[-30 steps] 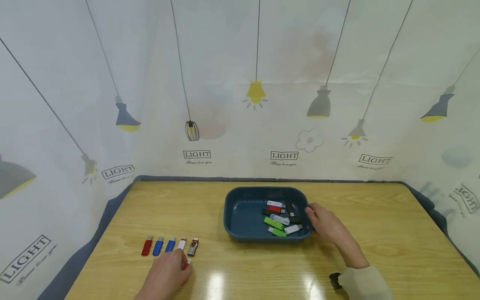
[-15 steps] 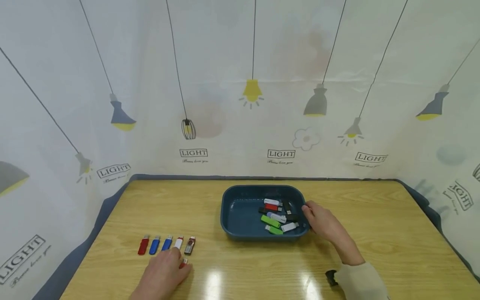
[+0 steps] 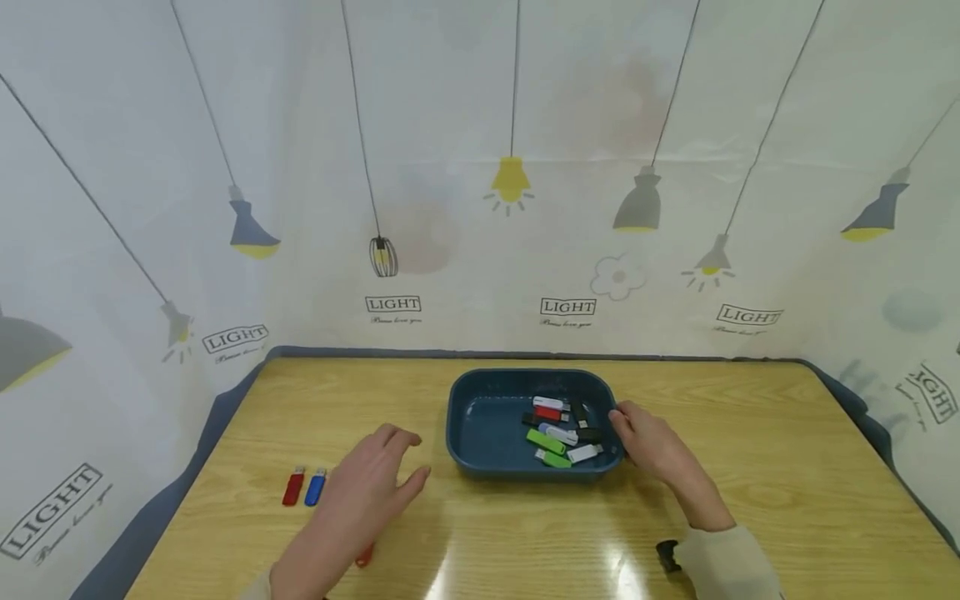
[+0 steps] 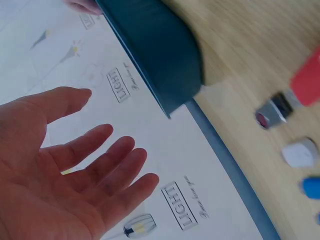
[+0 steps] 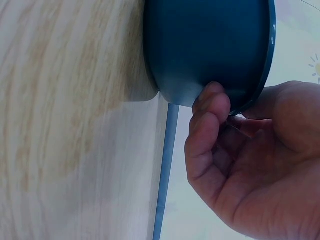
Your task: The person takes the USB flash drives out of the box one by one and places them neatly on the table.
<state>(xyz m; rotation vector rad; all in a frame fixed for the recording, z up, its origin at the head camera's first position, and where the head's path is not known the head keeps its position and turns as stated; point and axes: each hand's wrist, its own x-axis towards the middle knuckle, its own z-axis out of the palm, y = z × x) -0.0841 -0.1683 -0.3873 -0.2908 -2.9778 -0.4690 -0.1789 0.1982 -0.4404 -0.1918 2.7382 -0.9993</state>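
Note:
My left hand (image 3: 360,492) hovers above the table, left of the dark blue bin (image 3: 480,471), with its fingers spread and relaxed and nothing held. Behind it a red USB stick (image 3: 293,486) and a blue USB stick (image 3: 315,487) lie side by side, while another red one (image 3: 365,556) peeks out below the wrist. The left wrist view also catches a white stick (image 4: 300,152); other sticks are hidden by the hand in the head view. My right hand (image 5: 250,160) pinches the bin's right rim, thumb inside and fingers outside. Several USB sticks, including a green one (image 3: 546,442), fill the bin's right half.
The wooden table (image 3: 750,450) ends at a wall sheet (image 3: 450,167) printed with lamps. A black clip-like item (image 3: 667,556) sits by the right sleeve (image 3: 727,562).
My left hand has let go of the red USB stick at the front, lifted, and moved up and right toward the bin with opened fingers. The right hand keeps its hold on the rim.

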